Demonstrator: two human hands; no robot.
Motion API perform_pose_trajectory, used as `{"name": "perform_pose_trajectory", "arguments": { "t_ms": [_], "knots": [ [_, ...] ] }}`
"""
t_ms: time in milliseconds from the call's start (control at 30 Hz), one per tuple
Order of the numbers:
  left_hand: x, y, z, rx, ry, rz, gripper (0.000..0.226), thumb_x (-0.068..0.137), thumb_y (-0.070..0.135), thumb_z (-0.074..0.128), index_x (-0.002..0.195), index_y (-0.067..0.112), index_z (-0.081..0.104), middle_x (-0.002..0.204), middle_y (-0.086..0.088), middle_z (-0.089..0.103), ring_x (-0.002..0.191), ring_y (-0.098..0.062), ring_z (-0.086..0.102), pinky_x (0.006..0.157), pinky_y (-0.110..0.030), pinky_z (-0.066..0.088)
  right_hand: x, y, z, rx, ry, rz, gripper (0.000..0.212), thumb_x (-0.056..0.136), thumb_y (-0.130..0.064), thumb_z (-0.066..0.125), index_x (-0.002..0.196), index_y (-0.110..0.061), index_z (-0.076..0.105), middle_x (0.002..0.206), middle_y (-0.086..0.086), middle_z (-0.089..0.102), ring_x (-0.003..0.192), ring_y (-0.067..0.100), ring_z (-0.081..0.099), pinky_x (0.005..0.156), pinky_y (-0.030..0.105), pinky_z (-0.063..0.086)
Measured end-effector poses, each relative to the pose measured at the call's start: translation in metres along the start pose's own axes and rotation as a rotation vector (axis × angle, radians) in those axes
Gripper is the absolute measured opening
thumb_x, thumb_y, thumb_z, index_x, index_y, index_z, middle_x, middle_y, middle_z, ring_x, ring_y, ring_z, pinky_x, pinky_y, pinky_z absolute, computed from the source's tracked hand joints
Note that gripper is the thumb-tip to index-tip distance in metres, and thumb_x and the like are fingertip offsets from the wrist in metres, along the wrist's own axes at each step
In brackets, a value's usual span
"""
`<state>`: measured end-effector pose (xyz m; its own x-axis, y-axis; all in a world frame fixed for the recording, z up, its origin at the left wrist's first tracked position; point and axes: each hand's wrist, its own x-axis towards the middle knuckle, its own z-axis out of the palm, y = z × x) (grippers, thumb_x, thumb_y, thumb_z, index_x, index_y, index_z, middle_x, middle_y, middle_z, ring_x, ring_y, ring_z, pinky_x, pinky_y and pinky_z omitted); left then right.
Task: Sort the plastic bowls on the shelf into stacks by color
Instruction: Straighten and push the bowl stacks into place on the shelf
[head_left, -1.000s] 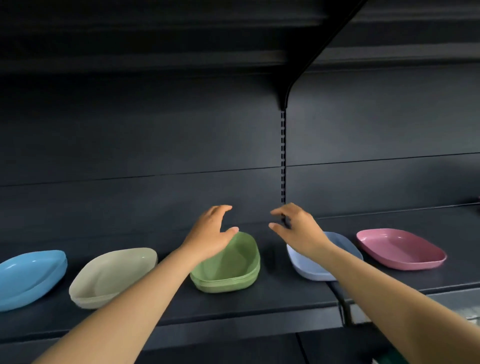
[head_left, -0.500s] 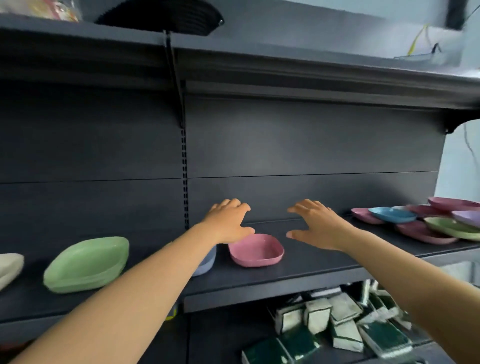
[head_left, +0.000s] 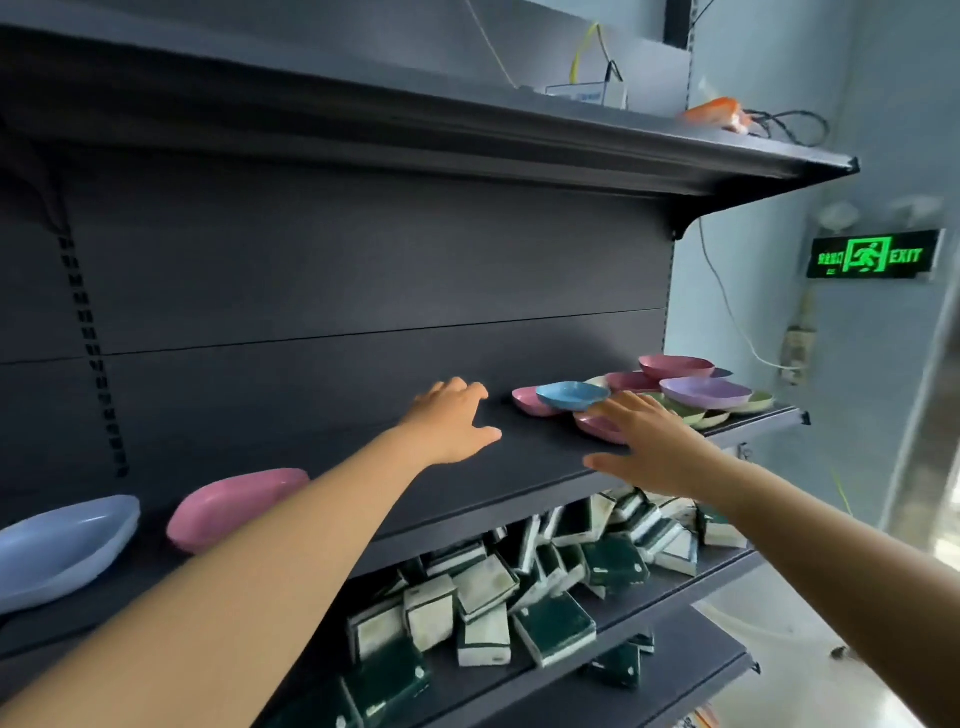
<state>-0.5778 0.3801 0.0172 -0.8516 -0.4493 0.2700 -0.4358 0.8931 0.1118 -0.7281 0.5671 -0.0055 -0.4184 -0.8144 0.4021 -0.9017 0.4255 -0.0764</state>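
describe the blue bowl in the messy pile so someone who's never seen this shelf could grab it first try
Follow the dark middle shelf to its right end, where a jumble of unsorted bowls lies just beyond the right hand. At the pile's left edge sits the blue bowl, resting on a pink bowl. It is the only bright blue one there; its neighbours are pink, lilac and pale green.

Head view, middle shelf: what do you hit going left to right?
pale blue bowl → pink bowl → left hand → blue bowl at the near edge of the mixed pile → right hand → lilac bowl atop the pile's right side.
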Motion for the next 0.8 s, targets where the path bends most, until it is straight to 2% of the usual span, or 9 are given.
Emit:
{"name": "perform_pose_trajectory", "arguments": {
  "t_ms": [233, 400, 500, 633, 800],
  "knots": [
    [0.099, 0.066, 0.030, -0.046, -0.007, 0.058, 0.056, 0.091, 0.044, 0.050, 0.139, 0.020, 0.036, 0.144, -0.004, 0.037, 0.133, -0.024, 0.033, 0.104, -0.037, 0.033, 0.013, 0.109, -0.001, -0.020, 0.023, 0.100, 0.064, 0.086, -0.041, 0.062, 0.143, -0.024, 0.038, 0.145, 0.001, 0.040, 0.134, 0.023, 0.034, 0.109, 0.037, 0.031],
    [0.188, 0.100, 0.052, -0.110, -0.002, 0.059, 0.056, 0.091, 0.040, 0.052, 0.140, 0.018, 0.035, 0.145, -0.005, 0.035, 0.134, -0.024, 0.032, 0.104, -0.038, 0.033, 0.058, 0.191, 0.001, -0.007, 0.005, 0.116, 0.066, 0.086, -0.046, 0.060, 0.144, -0.030, 0.034, 0.150, -0.003, 0.035, 0.136, 0.024, 0.033, 0.111, 0.043, 0.032],
    [0.243, 0.110, 0.066, -0.175, -0.019, 0.017, 0.058, 0.090, 0.041, 0.055, 0.139, 0.017, 0.036, 0.144, -0.007, 0.035, 0.131, -0.025, 0.038, 0.103, -0.038, 0.037, 0.089, 0.234, -0.002, -0.001, 0.015, 0.147, 0.061, 0.088, -0.044, 0.059, 0.142, -0.026, 0.037, 0.145, 0.000, 0.041, 0.131, 0.023, 0.037, 0.109, 0.038, 0.032],
    [0.295, 0.111, 0.086, -0.247, -0.043, -0.051, 0.059, 0.090, 0.040, 0.056, 0.140, 0.017, 0.035, 0.144, -0.007, 0.035, 0.132, -0.025, 0.036, 0.102, -0.035, 0.035, 0.130, 0.290, -0.003, -0.003, 0.042, 0.201, 0.059, 0.089, -0.043, 0.059, 0.140, -0.021, 0.041, 0.141, 0.005, 0.045, 0.129, 0.026, 0.040, 0.107, 0.037, 0.032],
    [0.322, 0.093, 0.118, -0.357, -0.046, -0.256, 0.064, 0.085, 0.035, 0.065, 0.139, 0.016, 0.037, 0.143, -0.008, 0.039, 0.124, -0.022, 0.045, 0.096, -0.030, 0.037, 0.176, 0.361, 0.020, 0.114, 0.020, 0.275, 0.054, 0.091, -0.038, 0.057, 0.139, -0.018, 0.043, 0.139, 0.012, 0.047, 0.128, 0.030, 0.042, 0.105, 0.037, 0.034]
  ]
}}
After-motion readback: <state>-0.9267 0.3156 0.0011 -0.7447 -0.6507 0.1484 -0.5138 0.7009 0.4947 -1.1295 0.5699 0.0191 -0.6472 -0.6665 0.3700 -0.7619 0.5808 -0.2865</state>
